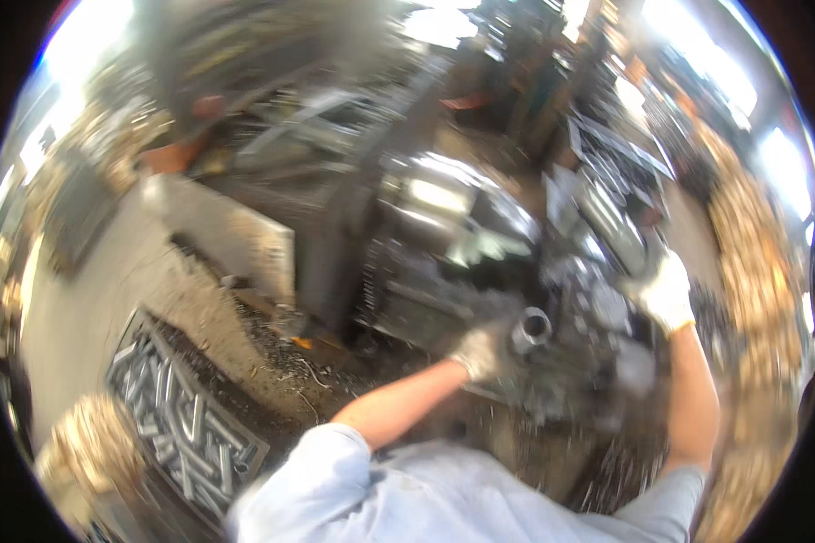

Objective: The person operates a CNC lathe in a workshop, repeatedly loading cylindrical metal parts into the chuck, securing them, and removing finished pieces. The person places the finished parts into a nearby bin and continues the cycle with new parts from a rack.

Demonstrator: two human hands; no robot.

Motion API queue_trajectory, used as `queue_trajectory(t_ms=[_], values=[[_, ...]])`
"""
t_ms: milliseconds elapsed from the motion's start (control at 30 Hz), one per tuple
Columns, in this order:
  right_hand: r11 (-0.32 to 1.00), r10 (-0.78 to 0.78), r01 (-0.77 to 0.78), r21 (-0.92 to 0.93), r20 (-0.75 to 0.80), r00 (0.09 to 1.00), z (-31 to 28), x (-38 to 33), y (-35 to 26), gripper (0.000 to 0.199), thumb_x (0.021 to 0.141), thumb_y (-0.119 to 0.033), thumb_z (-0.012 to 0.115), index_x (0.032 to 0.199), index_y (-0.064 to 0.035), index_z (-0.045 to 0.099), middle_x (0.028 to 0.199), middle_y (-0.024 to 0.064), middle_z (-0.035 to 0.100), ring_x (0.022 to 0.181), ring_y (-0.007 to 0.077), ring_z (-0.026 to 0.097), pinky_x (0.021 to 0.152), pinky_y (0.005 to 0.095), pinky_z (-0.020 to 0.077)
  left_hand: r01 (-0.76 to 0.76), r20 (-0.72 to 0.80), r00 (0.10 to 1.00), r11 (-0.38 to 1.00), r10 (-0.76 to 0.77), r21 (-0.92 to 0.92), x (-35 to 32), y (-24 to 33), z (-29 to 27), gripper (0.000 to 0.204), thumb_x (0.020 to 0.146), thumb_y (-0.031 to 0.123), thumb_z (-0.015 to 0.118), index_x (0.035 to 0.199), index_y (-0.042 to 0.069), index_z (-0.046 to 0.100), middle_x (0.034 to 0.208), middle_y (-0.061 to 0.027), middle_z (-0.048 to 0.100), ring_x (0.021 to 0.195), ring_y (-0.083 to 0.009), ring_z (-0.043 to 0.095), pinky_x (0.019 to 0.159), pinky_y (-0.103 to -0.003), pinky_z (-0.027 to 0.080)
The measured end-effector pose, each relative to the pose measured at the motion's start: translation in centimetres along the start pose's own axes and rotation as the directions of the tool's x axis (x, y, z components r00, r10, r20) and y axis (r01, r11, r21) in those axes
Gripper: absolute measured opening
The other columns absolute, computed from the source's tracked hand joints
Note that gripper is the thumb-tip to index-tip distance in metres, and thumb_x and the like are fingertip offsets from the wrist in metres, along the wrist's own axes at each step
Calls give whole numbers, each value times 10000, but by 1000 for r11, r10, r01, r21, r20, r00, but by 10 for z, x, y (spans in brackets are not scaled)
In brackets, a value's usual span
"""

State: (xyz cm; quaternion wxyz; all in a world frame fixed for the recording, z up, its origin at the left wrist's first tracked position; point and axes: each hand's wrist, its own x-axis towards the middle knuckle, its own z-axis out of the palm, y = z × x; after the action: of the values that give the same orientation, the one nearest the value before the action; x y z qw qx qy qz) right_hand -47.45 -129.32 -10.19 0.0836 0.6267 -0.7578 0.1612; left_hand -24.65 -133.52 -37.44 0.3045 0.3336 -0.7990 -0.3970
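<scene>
On the person's side of the shiny housing (444, 195), the left hand (482, 353) grips a metal tube (532, 328); right of the housing, the right hand (666, 294) is at a grey cylinder (612, 223), its grip too blurred to tell; left of the housing lies a bin (210, 387) of pipes (188, 434)

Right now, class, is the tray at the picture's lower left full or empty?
The tray looks full, or nearly so: many grey tubes lie heaped across it, hiding most of its bottom.

Shiny housing (453, 204) beyond left hand (482, 353) — leftward room
</scene>
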Motion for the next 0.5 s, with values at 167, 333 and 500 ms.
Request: queue_trajectory(t_ms=[167,333,500], values=[[588,240,-469,659,412,879,-26,-114,-51,721,664,-277,874,1295,4,666,977,94,764,844,219,737,791,365,612,69,109,992,991,-57,-111,-2,-5,4,727,854,210,861,1477,63,516,1321,-247,705,1222,-403,708,1045,-458,577],[204,79,-693,692,694,716,33,-174,-79,862,640,-273,964,1370,33,623,1027,113,752,743,201,712,651,335,605,194,101,979,956,-175,-220,-20,16,-40,834,880,259,872,1561,41,444,1488,-226,610,1361,-358,619,1172,-456,491],[643,198,-603,472,659,726,116,-202,-84,788,721,-405,884,1326,29,627,1041,232,771,923,378,769,840,465,616,393,297,917,470,-266,-791,-87,44,-45,887,873,227,867,1586,-7,393,1444,-171,608,1332,-243,588,1184,-422,447]])
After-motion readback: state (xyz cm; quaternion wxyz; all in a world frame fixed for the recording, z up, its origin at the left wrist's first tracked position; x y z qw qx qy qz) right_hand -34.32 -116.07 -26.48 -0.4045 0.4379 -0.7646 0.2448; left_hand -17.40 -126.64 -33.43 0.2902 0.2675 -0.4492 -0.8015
